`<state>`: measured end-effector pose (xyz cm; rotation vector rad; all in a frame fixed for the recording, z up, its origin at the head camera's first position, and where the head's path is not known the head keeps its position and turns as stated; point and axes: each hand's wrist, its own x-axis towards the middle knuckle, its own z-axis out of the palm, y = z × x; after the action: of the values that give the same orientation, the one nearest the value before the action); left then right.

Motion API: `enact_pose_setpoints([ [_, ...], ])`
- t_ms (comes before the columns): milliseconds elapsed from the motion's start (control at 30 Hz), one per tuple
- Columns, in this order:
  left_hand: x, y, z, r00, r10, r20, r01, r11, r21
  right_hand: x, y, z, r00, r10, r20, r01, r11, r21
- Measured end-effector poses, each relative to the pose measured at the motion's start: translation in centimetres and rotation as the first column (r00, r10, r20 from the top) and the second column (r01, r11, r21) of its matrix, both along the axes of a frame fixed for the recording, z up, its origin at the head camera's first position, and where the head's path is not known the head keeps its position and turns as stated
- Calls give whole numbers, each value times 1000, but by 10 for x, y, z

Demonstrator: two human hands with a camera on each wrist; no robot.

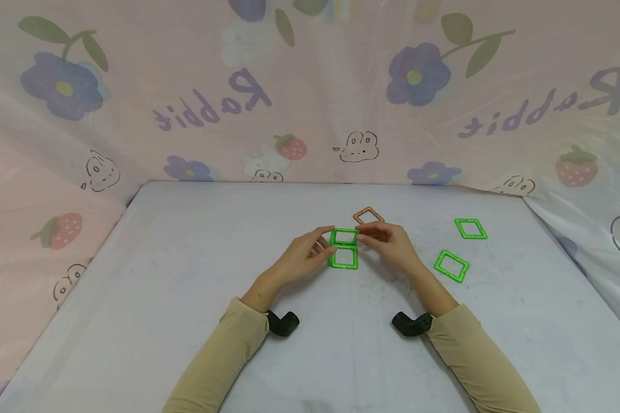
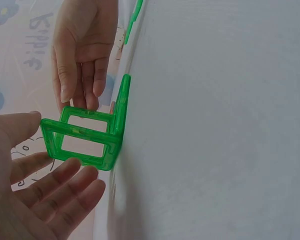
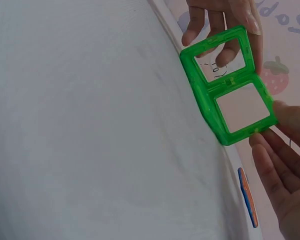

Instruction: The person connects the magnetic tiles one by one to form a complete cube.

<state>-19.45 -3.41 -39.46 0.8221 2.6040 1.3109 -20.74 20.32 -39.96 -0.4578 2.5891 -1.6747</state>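
Several green square magnetic tiles (image 1: 344, 245) are joined at mid-table, some standing upright and one lying flat on the surface. My left hand (image 1: 302, 257) is at their left side, its thumb and index finger holding the edges of an upright tile (image 2: 80, 162); the other fingers spread loosely. On the right, my right hand (image 1: 392, 245) pinches a corner of an upright tile (image 3: 247, 134) between thumb and fingers. Exactly how the rear edges touch is partly hidden by the hands.
An orange tile (image 1: 376, 213) lies just behind my right hand, showing a blue edge in the right wrist view. Two loose green tiles, one nearer (image 1: 448, 275) and one farther (image 1: 467, 220), lie to the right. A patterned curtain (image 1: 310, 92) borders the white table (image 1: 134, 287).
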Motion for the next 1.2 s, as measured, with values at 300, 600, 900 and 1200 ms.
enact_pose_setpoints([
  [300,1,-2,-2,998,14,-66,-14,1000,4,-1,0,-1,998,46,-31,-48,997,-53],
  [600,-2,-3,-5,1000,-23,-21,23,999,-24,-10,3,-4,992,-108,-62,110,993,32],
  [900,0,-3,-3,999,-41,3,42,999,-26,-14,4,1,932,-339,132,321,937,139],
  [1200,2,-3,-1,1000,-22,15,23,998,-54,-29,2,-5,917,-372,142,336,914,226],
])
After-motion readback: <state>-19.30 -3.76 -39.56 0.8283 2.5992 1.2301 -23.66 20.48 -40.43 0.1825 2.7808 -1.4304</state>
